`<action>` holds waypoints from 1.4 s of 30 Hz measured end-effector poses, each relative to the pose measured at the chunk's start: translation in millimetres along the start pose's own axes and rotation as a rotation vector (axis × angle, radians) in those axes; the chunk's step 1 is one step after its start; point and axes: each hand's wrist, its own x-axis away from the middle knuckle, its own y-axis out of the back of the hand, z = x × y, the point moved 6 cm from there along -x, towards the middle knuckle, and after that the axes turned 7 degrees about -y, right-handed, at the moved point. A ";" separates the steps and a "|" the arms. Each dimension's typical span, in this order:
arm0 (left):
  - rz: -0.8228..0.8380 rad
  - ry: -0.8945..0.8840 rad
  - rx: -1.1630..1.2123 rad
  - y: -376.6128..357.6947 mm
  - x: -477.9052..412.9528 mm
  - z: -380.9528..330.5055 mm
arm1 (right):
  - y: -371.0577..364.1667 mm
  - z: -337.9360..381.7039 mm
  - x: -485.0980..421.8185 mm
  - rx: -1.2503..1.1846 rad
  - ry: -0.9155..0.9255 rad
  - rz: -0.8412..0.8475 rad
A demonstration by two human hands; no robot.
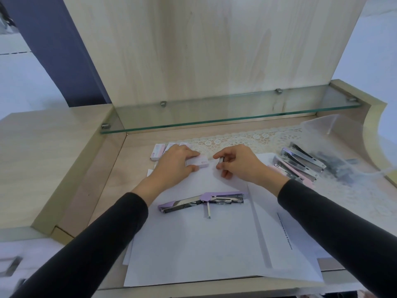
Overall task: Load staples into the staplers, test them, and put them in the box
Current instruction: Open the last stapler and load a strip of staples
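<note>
Pale wood-grain bench (pixel 120 190), sunk between raised ledges of the same wood, the left ledge (pixel 53 158) broad and flat, the right side panel (pixel 373 110) cut in a curve. Behind, a tall back panel (pixel 204 50) in light wood. Across its foot, a clear glass shelf (pixel 225 114) with a green edge, held on small metal clips (pixel 163 103). Beneath the shelf, a cream lace runner (pixel 247 138) along the back. At upper left, a dark blue wall strip (pixel 53 39). Cool, bluish, even light.
</note>
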 end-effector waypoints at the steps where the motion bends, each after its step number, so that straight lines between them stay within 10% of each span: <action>1: -0.008 0.002 -0.011 1.2 -4.5 1.6 | 2.9 -1.4 0.4 0.006 -0.002 -0.008; 42: -0.066 -0.051 0.177 -1.1 82.8 -46.6 | 32.0 -5.5 67.8 0.170 0.059 -0.128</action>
